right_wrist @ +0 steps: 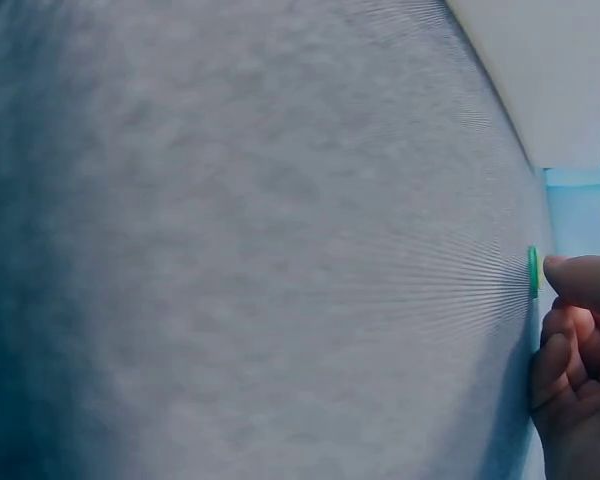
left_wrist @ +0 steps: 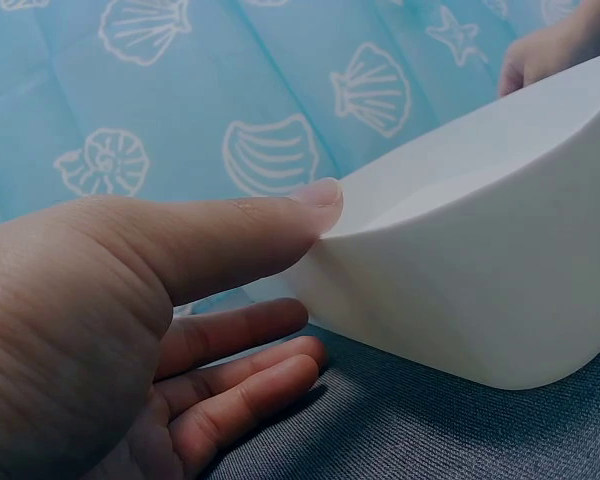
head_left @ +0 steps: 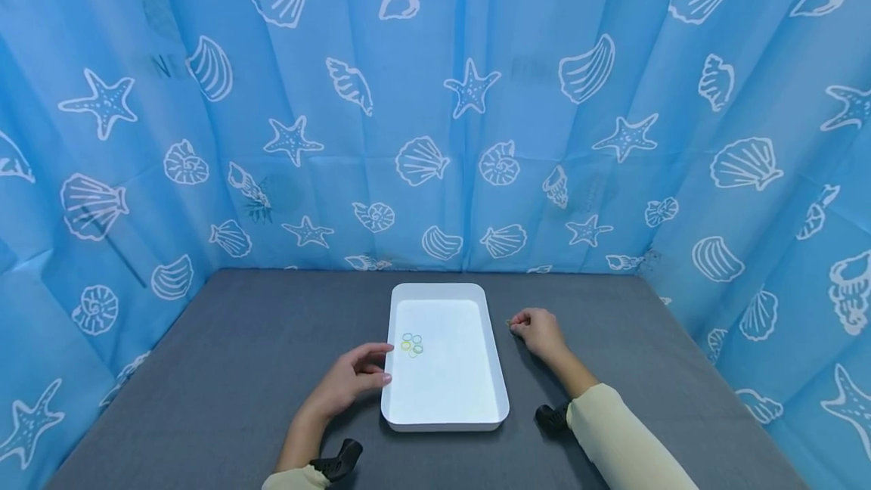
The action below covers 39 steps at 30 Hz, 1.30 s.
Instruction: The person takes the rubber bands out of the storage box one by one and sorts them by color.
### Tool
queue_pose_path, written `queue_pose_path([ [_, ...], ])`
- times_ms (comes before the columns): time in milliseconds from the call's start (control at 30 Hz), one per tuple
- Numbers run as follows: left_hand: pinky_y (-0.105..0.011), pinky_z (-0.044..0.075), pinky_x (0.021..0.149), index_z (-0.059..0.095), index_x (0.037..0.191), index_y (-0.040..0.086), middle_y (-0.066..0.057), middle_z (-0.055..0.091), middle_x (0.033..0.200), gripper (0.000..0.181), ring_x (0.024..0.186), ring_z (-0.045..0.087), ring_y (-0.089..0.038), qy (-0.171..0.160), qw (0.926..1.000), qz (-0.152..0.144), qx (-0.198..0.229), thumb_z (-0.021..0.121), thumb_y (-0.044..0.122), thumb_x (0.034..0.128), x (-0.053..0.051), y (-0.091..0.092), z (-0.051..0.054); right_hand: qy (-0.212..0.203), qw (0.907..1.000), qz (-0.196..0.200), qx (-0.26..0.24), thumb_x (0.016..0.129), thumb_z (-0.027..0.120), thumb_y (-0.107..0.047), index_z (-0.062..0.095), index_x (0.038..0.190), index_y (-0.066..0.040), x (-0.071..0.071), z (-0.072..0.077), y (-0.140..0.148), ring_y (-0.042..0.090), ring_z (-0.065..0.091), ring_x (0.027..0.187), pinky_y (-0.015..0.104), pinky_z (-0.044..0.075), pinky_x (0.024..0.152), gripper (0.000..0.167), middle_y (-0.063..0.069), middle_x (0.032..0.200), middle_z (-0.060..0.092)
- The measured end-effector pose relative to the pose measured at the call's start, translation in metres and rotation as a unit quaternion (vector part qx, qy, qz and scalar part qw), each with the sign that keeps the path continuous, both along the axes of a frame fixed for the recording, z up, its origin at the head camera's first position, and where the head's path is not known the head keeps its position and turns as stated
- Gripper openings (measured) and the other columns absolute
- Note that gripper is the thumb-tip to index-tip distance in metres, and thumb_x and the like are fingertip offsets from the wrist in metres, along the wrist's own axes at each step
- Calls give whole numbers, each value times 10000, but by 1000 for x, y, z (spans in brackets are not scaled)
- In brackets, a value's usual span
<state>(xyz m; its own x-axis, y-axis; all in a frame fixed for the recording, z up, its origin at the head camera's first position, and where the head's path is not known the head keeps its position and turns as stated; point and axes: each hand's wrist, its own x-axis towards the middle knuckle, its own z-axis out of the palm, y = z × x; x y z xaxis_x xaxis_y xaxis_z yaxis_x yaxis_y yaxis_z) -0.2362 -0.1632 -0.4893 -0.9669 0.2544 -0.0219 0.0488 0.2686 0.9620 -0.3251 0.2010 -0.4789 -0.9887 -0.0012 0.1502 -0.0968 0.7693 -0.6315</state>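
Note:
A white rectangular tray (head_left: 445, 423) lies on the grey cloth, with several thin yellow, green and bluish rings (head_left: 412, 345) grouped at its left side. My left hand (head_left: 350, 380) is at the tray's left wall. In the left wrist view its thumb (left_wrist: 280, 225) touches the rim, while the other fingers (left_wrist: 245, 405) extend loosely below. To the right of the tray, my right hand (head_left: 540, 333) pinches a small ring (head_left: 508, 323) close to the cloth. The right wrist view shows this ring edge-on as green (right_wrist: 533, 272), with a little yellow beside it, at the thumb tip.
Grey cloth (head_left: 272, 339) covers the table around the tray. A blue curtain (head_left: 435, 112) with white shells and starfish rises behind and along both sides. Black wrist devices (head_left: 338, 461) sit at both cream sleeves (head_left: 626, 429).

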Motion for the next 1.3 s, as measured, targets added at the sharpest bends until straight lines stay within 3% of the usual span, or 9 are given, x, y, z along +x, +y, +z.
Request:
queue_pose_path([
  [267,-369,478,791,580,1325,102,-162,567,1272,507,947,582,-236,56,10000,-21,-1,753,203,859,1,0,0,10,9999,17,-158,871,693,-33,706,844,-8,-6,7,2,196,568,711,366,450,656,39,60,799,663],
  [533,-373,482,787,581,1322,95,-170,567,1267,504,945,585,-237,113,9999,-22,-27,752,195,859,1,-1,0,20,9995,45,-315,909,658,-42,694,907,6,-13,28,-6,241,604,774,399,484,681,61,103,858,668],
  [733,-387,483,802,582,1323,107,-154,566,1272,509,949,583,-229,51,10000,15,-34,756,201,855,-1,-1,-1,-47,9990,42,-448,906,674,-80,688,923,-21,-16,42,-18,226,588,771,385,477,681,63,82,862,653],
  [1067,-385,483,801,582,1326,115,-151,565,1278,511,949,582,-228,16,10000,43,-47,757,203,855,-1,-1,-2,-204,9956,-188,-897,907,678,-102,683,911,-32,-20,52,-45,237,561,763,371,461,662,70,95,875,640],
  [1300,-387,481,807,583,1325,118,-150,564,1282,517,954,582,-227,-29,10000,46,-38,763,213,850,-1,1,-1,-331,9961,14,-816,905,686,-115,677,905,-48,-21,56,-66,216,546,754,337,461,650,68,74,864,629],
])
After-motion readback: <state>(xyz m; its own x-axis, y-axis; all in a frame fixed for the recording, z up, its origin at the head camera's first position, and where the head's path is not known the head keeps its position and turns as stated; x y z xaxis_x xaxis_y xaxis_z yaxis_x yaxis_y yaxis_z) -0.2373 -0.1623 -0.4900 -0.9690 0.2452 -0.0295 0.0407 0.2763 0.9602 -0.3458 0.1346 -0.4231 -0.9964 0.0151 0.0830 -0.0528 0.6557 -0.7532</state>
